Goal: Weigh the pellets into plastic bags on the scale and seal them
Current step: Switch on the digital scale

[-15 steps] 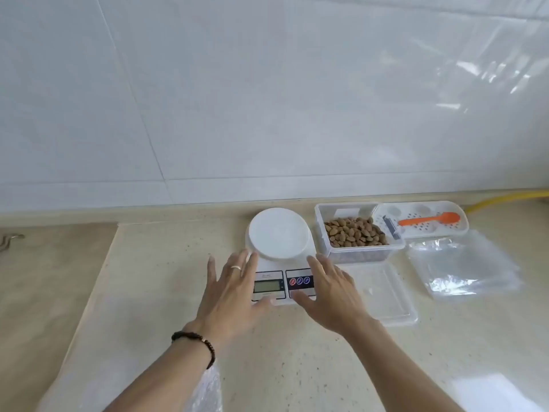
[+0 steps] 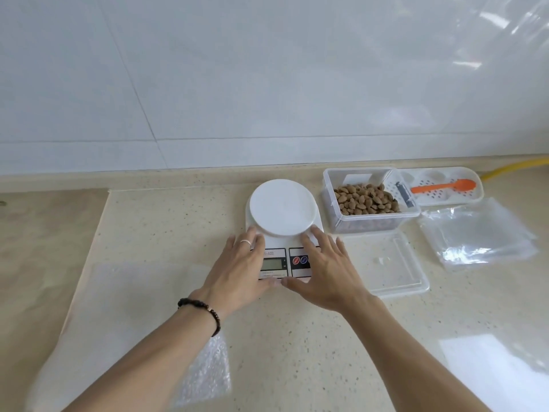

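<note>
I had the left hand and right hand flat, fingers straight, resting on either side of the white digital kitchen scale on the beige speckled counter. The brown pellets sat in a clear plastic tub just right of it, with the stack of clear plastic bags further right.

The scale sits on the counter near the far wall. Just right of it stands the container with pellets in it. Right of that lies a tray holding a spoon. The lid lies near-side of the container, with the plastic bags right of the lid. 2 hands, left hand and right hand, rest on the scale's near end.
</note>
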